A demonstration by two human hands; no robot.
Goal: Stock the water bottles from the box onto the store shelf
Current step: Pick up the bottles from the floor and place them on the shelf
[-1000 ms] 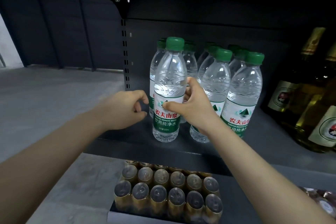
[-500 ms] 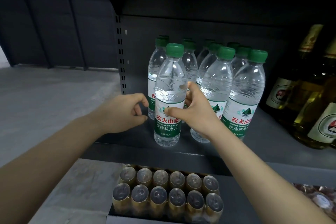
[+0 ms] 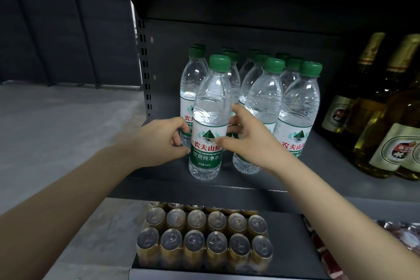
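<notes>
At the far left lies a grey floor (image 3: 56, 143) with dark wall panels behind it; next comes the perforated upright (image 3: 145, 70) of the dark shelf (image 3: 227, 185); the left hand (image 3: 159, 141) reaches in just beside the front water bottle (image 3: 210, 120), its fingers (image 3: 181, 127) curled with their tips touching the bottle's left side at the label – whether they truly grip it or only steady it cannot be told; that bottle stands upright near the shelf's front edge, green cap on, red and green label facing the camera; the right hand (image 3: 250, 143) holds the same bottle from the other side, thumb across the label's front and fingers wrapped round the back; behind and to the right stands a cluster of other water bottles (image 3: 300, 107), all upright with green caps, packed close together in rows toward the back of the shelf; below the shelf's front edge, on the lower level, sits a tray of gold cans (image 3: 204, 241) in tight rows, tops up; farther right on the upper shelf stand glass beer bottles (image 3: 375, 109) with gold foil necks – apart from the water; at the lower right corner something red is only partly in view and too blurred to name
</notes>
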